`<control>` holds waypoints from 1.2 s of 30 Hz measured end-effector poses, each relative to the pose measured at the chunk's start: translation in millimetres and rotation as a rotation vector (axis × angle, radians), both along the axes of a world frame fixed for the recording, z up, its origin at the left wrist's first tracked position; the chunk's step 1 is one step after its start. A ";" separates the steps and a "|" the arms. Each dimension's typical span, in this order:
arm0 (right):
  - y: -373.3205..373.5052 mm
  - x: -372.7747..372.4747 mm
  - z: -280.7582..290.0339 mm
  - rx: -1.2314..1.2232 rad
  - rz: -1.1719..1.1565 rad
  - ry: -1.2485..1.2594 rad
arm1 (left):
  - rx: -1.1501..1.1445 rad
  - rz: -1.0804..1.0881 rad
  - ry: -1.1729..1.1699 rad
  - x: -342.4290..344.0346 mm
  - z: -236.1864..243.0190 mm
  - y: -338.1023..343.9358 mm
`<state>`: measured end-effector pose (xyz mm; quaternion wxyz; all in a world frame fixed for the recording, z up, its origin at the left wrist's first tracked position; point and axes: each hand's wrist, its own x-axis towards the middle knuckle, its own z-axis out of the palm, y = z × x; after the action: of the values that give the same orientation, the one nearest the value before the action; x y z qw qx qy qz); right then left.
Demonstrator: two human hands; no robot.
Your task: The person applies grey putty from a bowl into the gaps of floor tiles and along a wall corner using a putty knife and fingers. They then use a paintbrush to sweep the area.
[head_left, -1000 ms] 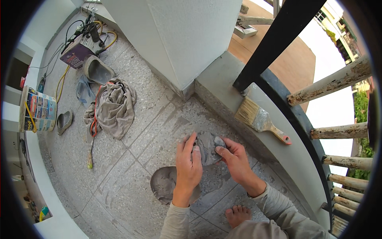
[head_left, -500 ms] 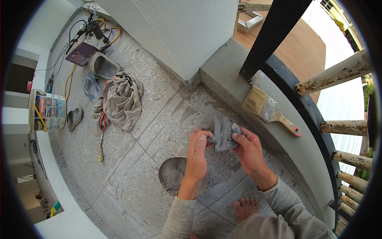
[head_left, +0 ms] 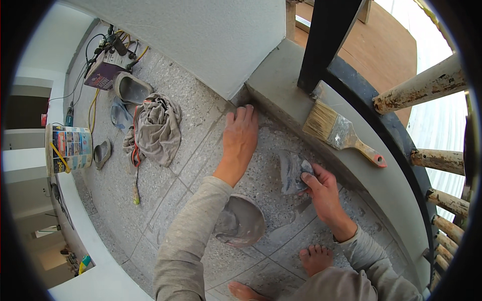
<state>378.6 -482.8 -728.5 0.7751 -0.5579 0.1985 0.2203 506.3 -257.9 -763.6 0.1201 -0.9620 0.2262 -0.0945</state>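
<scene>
Down on the tiled floor (head_left: 165, 195), the right hand (head_left: 321, 188) is clamped on a grey trowel (head_left: 291, 171), its fingers curled over the handle end and the blade pressed flat to the tiles just beside the concrete curb (head_left: 321, 110). The left hand (head_left: 241, 138) lies apart from it — open, palm down, fingers spread on the floor, the fingertips reaching the corner where the curb meets the white wall (head_left: 211, 40). It holds nothing.

Taking the curb as the mark: a brush (head_left: 334, 130) with pale bristles and a wooden handle lies on top of it, just beyond the trowel and not touching it. Away from the curb, near the person's left forearm, a round pan (head_left: 241, 220) smeared with grey mortar sits on the tiles, partly hidden by the sleeve. A bare foot (head_left: 315, 258) rests beside the pan, on the curb's near side.

Well away from the curb, across the floor, a crumpled rag (head_left: 155, 128) lies with an orange-handled tool's cord running through it. Past the rag sit a sandal (head_left: 130, 89) and — farther off, against the low white ledge — a colourful bucket (head_left: 70, 149).
</scene>
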 end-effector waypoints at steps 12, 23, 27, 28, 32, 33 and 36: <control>-6.8 -0.5 -2.5 -0.085 0.091 -0.038 | 0.337 -0.018 -0.093 5.9 -11.2 14.4; -10.2 -2.4 -2.7 -0.125 0.138 -0.067 | 0.267 -0.037 -0.128 3.0 -2.8 13.3; -6.3 -2.7 -1.5 -0.086 0.128 -0.058 | 0.240 -0.032 -0.149 7.1 -14.8 13.4; -5.0 -2.7 -1.7 -0.091 0.130 -0.058 | 0.235 -0.053 -0.142 6.8 -15.4 16.1; -8.1 -0.1 -5.7 -0.125 0.160 -0.063 | 0.187 -0.092 -0.143 11.2 -12.2 19.9; -7.0 0.1 -5.5 -0.124 0.162 -0.062 | 0.196 -0.088 -0.125 11.4 -10.1 17.6; -4.1 1.2 -4.0 -0.114 0.162 -0.057 | 0.203 -0.071 -0.113 11.1 -7.6 15.7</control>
<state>379.9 -486.9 -732.4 0.7272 -0.6212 0.1430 0.2546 517.5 -242.3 -771.2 0.2263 -0.9293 0.2615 -0.1295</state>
